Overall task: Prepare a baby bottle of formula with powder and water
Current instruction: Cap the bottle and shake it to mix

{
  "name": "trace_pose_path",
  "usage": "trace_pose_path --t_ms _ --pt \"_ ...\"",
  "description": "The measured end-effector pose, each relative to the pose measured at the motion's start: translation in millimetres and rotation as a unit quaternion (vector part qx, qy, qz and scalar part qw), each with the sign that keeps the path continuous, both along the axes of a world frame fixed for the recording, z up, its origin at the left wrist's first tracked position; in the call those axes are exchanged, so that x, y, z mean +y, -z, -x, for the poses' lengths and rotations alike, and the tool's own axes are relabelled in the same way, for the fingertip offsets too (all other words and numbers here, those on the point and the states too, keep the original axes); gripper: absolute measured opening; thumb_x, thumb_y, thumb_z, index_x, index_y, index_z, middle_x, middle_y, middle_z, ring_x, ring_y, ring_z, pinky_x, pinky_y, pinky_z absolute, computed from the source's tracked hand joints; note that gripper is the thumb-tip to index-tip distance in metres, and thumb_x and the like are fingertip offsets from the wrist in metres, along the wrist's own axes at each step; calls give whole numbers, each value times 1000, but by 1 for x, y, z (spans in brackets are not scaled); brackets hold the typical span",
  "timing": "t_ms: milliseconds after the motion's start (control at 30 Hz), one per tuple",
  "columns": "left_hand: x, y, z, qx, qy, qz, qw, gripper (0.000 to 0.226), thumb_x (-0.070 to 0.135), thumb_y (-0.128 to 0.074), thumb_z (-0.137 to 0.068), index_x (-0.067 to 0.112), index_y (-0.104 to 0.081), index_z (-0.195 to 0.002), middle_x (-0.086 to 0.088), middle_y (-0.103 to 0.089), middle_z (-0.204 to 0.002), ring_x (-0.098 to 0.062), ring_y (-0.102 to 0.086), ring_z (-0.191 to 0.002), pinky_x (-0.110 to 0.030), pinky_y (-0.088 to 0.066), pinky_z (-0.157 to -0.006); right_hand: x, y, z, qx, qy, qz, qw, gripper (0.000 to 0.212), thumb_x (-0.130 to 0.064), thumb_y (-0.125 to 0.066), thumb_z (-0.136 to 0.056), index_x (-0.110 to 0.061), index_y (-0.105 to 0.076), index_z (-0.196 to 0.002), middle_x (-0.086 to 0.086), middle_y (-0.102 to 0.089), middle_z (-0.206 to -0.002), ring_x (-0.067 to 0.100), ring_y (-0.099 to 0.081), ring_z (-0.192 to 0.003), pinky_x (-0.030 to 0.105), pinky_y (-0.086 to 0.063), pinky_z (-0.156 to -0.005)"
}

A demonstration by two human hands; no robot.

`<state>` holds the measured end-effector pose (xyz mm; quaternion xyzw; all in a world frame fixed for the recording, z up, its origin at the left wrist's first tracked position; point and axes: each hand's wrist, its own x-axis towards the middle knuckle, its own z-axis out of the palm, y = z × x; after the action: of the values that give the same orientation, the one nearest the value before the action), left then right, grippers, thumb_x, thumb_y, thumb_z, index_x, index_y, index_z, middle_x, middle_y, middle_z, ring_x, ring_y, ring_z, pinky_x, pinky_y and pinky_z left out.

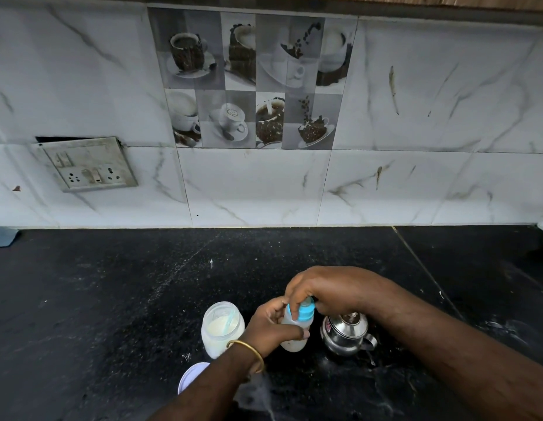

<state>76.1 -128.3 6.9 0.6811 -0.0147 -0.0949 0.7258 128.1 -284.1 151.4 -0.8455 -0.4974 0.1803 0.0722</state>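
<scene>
A translucent baby bottle (294, 341) stands on the black counter (112, 299), with some whitish content near its base. My left hand (271, 325) grips the bottle's body. My right hand (328, 288) comes from above and its fingers curl around the blue cap (303, 311) on the bottle's top. To the left stands an open clear jar of white powder (222, 328) with a scoop inside it. A small steel kettle (346, 332) with its lid on sits just right of the bottle, under my right wrist.
The jar's white lid (191, 376) lies on the counter in front of the jar, partly behind my left forearm. A tiled wall with a switch panel (88, 164) backs the counter. A bluish object (2, 237) sits at the far left edge.
</scene>
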Motion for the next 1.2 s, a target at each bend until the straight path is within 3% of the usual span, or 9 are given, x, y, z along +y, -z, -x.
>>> trace_pose_path --t_ms 100,233,367,500,633,767,933,1067,1200 --pt "3 -3 -2 17 15 16 1000 49 8 -79 -51 12 -70 -99 -5 -73 -92 -18 -67 -88 -33 -52 -82 1 0 0 -3 -27 -27 999 40 14 -62 -79 -17 -76 -100 -6 -68 -117 10 -62 -107 25 -53 -79" --pt "9 -8 -3 32 72 31 996 51 11 -71 -51 4 -67 -101 -5 -67 -86 -15 -62 -80 -28 -49 -75 -1 0 2 -24 -59 -57 996 39 16 -60 -75 -16 -75 -92 -5 -69 -111 12 -62 -105 41 -55 -79" --pt "14 -8 -7 24 103 48 993 69 7 -67 -54 -17 -53 -117 -20 -60 -104 -30 -55 -98 -31 -46 -82 -1 -6 5 -39 -88 -64 993 37 16 -62 -76 -16 -74 -91 -3 -70 -113 14 -62 -108 40 -57 -77" --pt "14 -14 -7 39 150 64 986 66 7 -62 -53 -10 -59 -116 -15 -69 -105 -25 -64 -103 -29 -51 -85 -2 -10 4 -37 -100 -81 991 36 16 -62 -76 -15 -74 -89 -2 -71 -111 16 -64 -105 40 -56 -77" --pt "17 -23 -8 67 210 108 969 52 -6 -50 -58 1 -66 -107 -11 -72 -102 -24 -67 -98 -37 -51 -94 -4 -13 5 -28 -127 -116 985 21 11 -64 -81 -8 -72 -85 3 -72 -108 18 -65 -103 21 -50 -84" --pt "22 -28 -14 97 268 147 947 58 -15 -38 -64 -1 -58 -117 -15 -72 -106 -30 -68 -100 -42 -49 -100 -8 -15 4 -50 -146 -127 980 24 12 -61 -79 -10 -69 -81 -2 -71 -111 15 -61 -109 33 -52 -84" --pt "25 -41 -24 115 314 202 921 59 -5 -48 -62 -1 -57 -120 -20 -69 -116 -32 -68 -103 -43 -50 -100 -11 -23 0 -82 -168 -137 973 23 13 -59 -76 -8 -67 -80 -1 -71 -110 19 -62 -109 30 -51 -84" --pt "25 -49 -25 125 360 188 905 60 0 -49 -65 1 -56 -125 -18 -67 -119 -29 -66 -102 -43 -48 -99 -13 -24 1 -108 -181 -149 966 20 10 -59 -80 -9 -67 -81 -1 -72 -108 19 -64 -107 30 -51 -80" --pt "26 -54 -27 116 377 164 904 58 -8 -46 -70 2 -56 -126 -14 -69 -115 -26 -68 -100 -39 -52 -97 -17 -26 2 -87 -142 -140 976 24 7 -60 -81 -14 -69 -88 -8 -70 -112 11 -61 -110 32 -52 -78"
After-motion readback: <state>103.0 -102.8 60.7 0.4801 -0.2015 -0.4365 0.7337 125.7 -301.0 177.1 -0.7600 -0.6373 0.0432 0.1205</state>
